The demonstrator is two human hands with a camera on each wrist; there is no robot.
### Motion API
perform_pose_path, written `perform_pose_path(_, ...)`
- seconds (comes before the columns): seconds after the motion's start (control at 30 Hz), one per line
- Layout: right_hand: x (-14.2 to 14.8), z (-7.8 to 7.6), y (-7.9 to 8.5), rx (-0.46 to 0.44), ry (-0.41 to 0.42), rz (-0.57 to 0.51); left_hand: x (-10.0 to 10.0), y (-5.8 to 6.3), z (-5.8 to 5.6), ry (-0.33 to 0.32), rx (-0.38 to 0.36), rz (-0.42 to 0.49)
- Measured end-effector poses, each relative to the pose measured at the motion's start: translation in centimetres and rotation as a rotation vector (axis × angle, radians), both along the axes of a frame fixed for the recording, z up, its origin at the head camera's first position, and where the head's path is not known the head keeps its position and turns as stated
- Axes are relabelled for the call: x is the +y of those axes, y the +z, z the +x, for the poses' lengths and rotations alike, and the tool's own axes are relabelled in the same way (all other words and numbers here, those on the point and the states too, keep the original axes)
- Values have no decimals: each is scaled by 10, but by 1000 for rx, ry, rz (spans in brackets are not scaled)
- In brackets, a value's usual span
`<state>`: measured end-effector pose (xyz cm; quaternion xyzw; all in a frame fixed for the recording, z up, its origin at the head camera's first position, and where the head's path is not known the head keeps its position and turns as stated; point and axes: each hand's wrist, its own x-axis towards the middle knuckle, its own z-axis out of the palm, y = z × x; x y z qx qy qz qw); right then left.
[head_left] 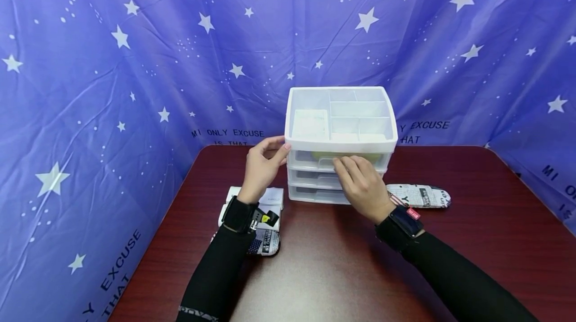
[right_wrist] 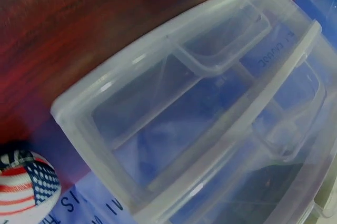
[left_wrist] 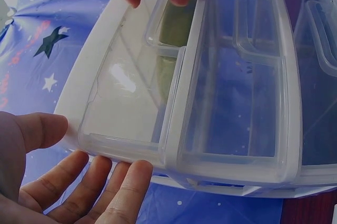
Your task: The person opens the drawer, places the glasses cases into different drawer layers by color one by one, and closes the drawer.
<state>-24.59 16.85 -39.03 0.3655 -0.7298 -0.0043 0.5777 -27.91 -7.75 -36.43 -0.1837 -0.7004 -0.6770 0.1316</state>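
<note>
A white drawer unit (head_left: 340, 142) with clear plastic drawers stands at the table's back. My left hand (head_left: 262, 166) is at its left side; the left wrist view shows thumb and loosely spread fingers (left_wrist: 134, 182) at the top corner. At the front, my right hand (head_left: 363, 184) curls its fingers at the handle of the top drawer (head_left: 306, 158). Its thumb overlaps the clear handle (left_wrist: 158, 29) in the left wrist view. Something green (left_wrist: 176, 23) shows through this drawer. The lower drawers (right_wrist: 158, 108) look closed, and the right wrist view leaves the right fingers out.
Right of the unit lies a long, rounded newspaper-print item (head_left: 420, 196). White packets (head_left: 272, 197) and another newspaper-print item (head_left: 269, 243) lie by my left wrist, partly hidden. Behind the dark red table (head_left: 324, 272) hangs a blue star-patterned cloth (head_left: 270, 22).
</note>
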Motion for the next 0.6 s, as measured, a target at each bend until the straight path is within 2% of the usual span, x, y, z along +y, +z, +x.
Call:
perform_pose_path(0.23,-1,4,-8,-7,-3,-17,0,0,0,4,11,3)
perform_pose_path(0.6,-1,10,-25,-112,-30,-17,2,0,0,5,15,-1)
